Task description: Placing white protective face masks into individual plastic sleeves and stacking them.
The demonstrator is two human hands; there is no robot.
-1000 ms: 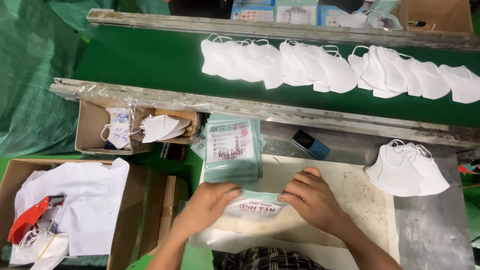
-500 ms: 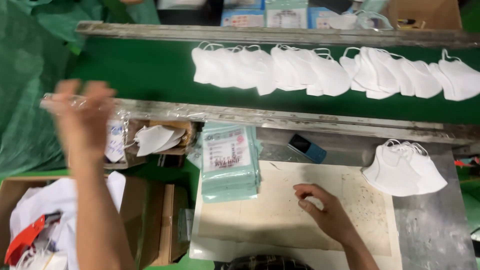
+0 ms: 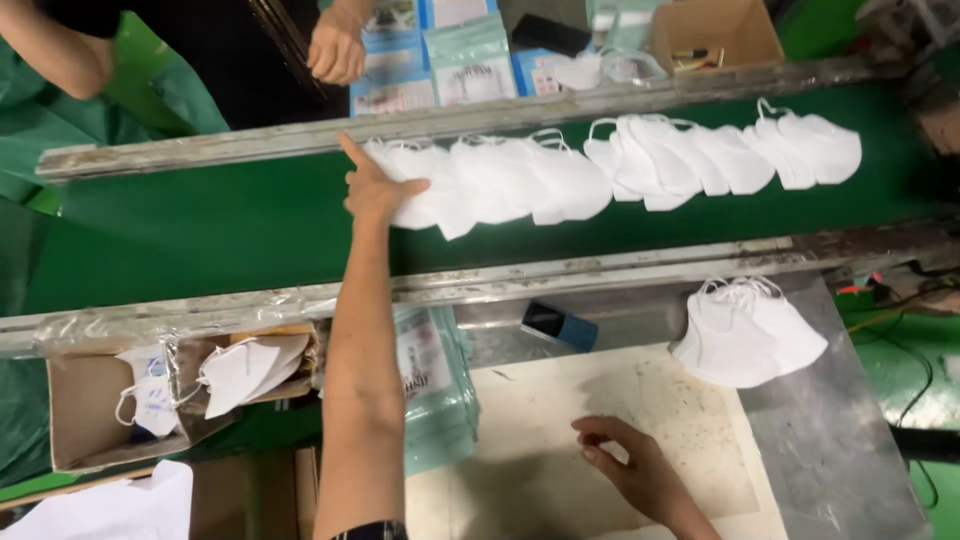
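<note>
Head view: our left hand (image 3: pixel 372 190) lays spread fingers on the end white mask (image 3: pixel 420 195) of the row on the green belt (image 3: pixel 200 215); our right hand (image 3: pixel 640 470) rests loosely curled, empty, on the worktable (image 3: pixel 700 400). We judge picking up comes next, needing a pinch.

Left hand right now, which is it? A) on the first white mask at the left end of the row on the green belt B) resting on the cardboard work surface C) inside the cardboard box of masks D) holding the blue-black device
A: the left hand is stretched across to the green conveyor belt and lies on the leftmost white mask of the row, while the right hand rests on the cardboard work surface.
</note>
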